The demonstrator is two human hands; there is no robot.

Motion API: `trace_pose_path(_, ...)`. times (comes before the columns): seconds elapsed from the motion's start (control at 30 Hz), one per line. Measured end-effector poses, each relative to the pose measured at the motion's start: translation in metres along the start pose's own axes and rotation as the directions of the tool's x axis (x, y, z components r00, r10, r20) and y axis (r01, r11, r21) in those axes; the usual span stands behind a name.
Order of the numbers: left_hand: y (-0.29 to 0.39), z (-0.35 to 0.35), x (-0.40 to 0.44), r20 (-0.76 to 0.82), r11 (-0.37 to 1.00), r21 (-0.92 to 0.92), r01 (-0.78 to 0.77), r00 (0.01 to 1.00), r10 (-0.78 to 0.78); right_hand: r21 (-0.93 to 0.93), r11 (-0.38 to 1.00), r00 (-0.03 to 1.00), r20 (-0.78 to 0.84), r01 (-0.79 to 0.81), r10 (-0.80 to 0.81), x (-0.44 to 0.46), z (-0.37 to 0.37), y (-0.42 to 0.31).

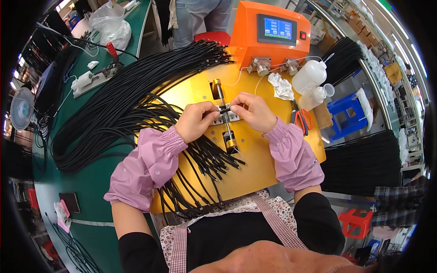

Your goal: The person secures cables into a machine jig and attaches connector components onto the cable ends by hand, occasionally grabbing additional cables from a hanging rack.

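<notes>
My left hand point(198, 120) and my right hand point(255, 112) meet over a small metal fixture point(233, 117) in the middle of a yellow plate point(259, 166). Between their pinched fingertips lies a short dark length of black cable point(225, 110), its ends mostly hidden by the fingers. Metal cylinders with shafts, an upper one point(217, 85) and a lower one point(230, 141), point at the fixture from either side. A large bundle of black cables point(114, 102) curves around to the left, with many tips point(218, 166) lying on the plate beside my left forearm.
An orange machine point(248, 32) with a lit screen stands behind the plate. To the right are plastic bottles point(309, 77), crumpled tissue point(281, 86) and red-handled cutters point(300, 119). A green table point(98, 186) bears a phone point(69, 203). A person point(200, 18) stands beyond.
</notes>
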State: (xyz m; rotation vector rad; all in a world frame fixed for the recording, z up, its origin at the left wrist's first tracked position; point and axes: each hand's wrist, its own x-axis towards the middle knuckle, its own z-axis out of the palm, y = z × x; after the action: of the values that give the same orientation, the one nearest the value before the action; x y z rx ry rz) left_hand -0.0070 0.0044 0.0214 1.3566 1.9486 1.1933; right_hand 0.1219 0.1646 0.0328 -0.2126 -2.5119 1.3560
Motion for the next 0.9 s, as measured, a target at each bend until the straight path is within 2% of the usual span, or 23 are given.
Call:
trace_pose_path(0.03, 0.000, 0.000, 0.000, 0.026, 0.996, -0.075, 0.040, 0.999, -0.038, 0.010, 1.000, 1.000, 0.005, 0.005, -0.005, 0.000, 0.001, 0.001)
trace_pose_path(0.07, 0.000, 0.000, 0.001, 0.027, 0.996, -0.075, 0.040, 0.999, -0.038, 0.010, 1.000, 1.000, 0.004, 0.004, -0.004, 0.000, 0.002, 0.002)
trace_pose_path(0.23, 0.001, 0.002, 0.001, 0.058, 0.995, 0.055, 0.088, 0.994, -0.091, 0.015, 1.000, 1.000, 0.028, -0.004, 0.004, 0.004, 0.004, 0.009)
trace_pose_path(0.3, -0.005, 0.009, -0.001, -0.056, 0.909, 0.394, -0.132, 0.984, 0.167, -0.163, 0.974, 0.985, -0.044, 0.158, -0.167, 0.009, 0.010, 0.022)
trace_pose_path(0.37, -0.010, 0.014, -0.003, -0.073, 0.664, 0.699, -0.264, 0.898, 0.434, -0.342, 0.892, 0.936, -0.082, 0.297, -0.343, 0.013, 0.013, 0.030)
trace_pose_path(0.4, -0.011, 0.015, -0.003, -0.072, 0.664, 0.700, -0.265, 0.898, 0.434, -0.342, 0.892, 0.936, -0.082, 0.297, -0.343, 0.015, 0.012, 0.030)
trace_pose_path(0.53, -0.012, 0.019, -0.007, -0.006, 0.482, 0.843, -0.241, 0.890, 0.457, -0.330, 0.889, 0.944, 0.014, 0.316, -0.330, 0.018, 0.007, 0.030)
trace_pose_path(0.6, -0.013, 0.018, -0.008, 0.007, 0.479, 0.845, -0.238, 0.901, 0.435, -0.160, 0.966, 0.980, 0.031, 0.201, -0.198, 0.032, -0.004, 0.019)
trace_pose_path(0.63, -0.012, 0.018, -0.007, 0.019, 0.478, 0.846, -0.236, 0.909, 0.415, -0.159, 0.967, 0.980, 0.033, 0.199, -0.196, 0.046, -0.007, 0.022)
trace_pose_path(0.7, -0.010, 0.018, -0.006, 0.048, 0.473, 0.848, -0.238, 0.924, 0.378, -0.539, 0.807, 0.941, -0.075, 0.241, -0.331, 0.082, -0.006, 0.030)
trace_pose_path(0.77, -0.007, 0.014, -0.008, 0.077, 0.495, 0.830, -0.258, 0.931, 0.357, -0.845, 0.514, 0.975, 0.038, 0.149, -0.220, 0.118, 0.001, 0.037)
trace_pose_path(0.8, -0.005, 0.011, -0.010, 0.102, 0.518, 0.811, -0.273, 0.937, 0.333, -0.845, 0.513, 0.974, 0.041, 0.152, -0.222, 0.133, 0.008, 0.043)
trace_pose_path(0.87, -0.002, 0.004, -0.012, 0.154, 0.564, 0.772, -0.295, 0.946, 0.284, -0.980, 0.194, 0.996, 0.022, 0.038, -0.081, 0.156, 0.020, 0.053)
trace_pose_path(0.9, -0.002, 0.001, -0.013, 0.152, 0.562, 0.774, -0.291, 0.948, 0.281, -0.980, 0.196, 0.996, 0.024, 0.041, -0.085, 0.160, 0.020, 0.053)
